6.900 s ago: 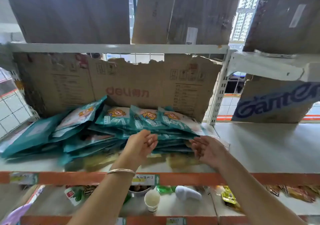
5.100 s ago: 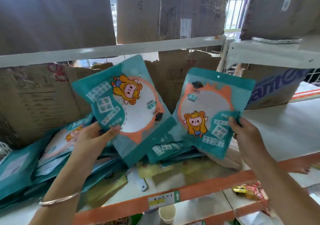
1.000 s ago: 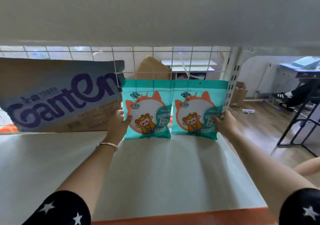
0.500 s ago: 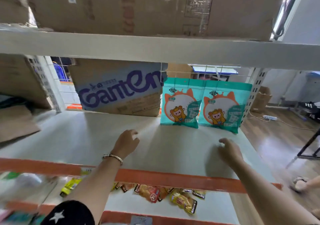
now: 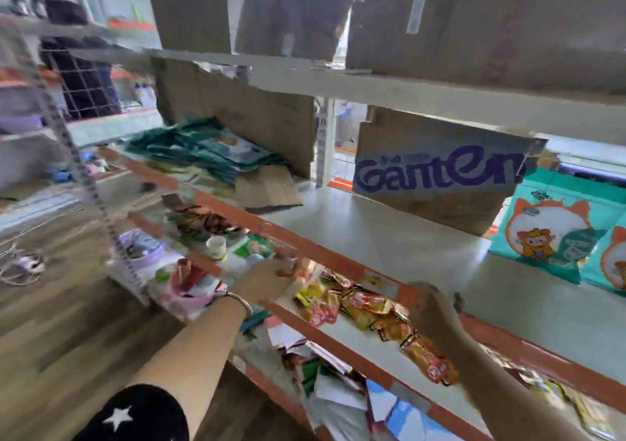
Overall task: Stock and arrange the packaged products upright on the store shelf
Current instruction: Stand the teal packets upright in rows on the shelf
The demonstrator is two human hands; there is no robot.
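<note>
Two teal packets with a cartoon figure stand upright at the far right of the white shelf (image 5: 389, 237); the left packet (image 5: 548, 227) shows in full and the right packet (image 5: 614, 264) is cut by the frame edge. A pile of the same teal packets (image 5: 203, 149) lies flat on the shelf bay to the left. My left hand (image 5: 267, 279) hangs in front of the orange shelf lip, fingers loosely bent, holding nothing. My right hand (image 5: 432, 308) is at the shelf's front edge, also holding nothing. The picture is blurred by motion.
A cardboard sheet printed "Ganten" (image 5: 437, 176) leans at the shelf's back beside the upright packets. A torn brown carton (image 5: 237, 112) backs the pile, and a loose cardboard piece (image 5: 271, 189) lies next to it. Small snack packets (image 5: 359, 305) and a white cup (image 5: 215, 245) sit on the lower shelf.
Both hands have let go of the two upright packets and pulled back to the shelf's front edge. My view has swung left, bringing the flat pile into sight.
</note>
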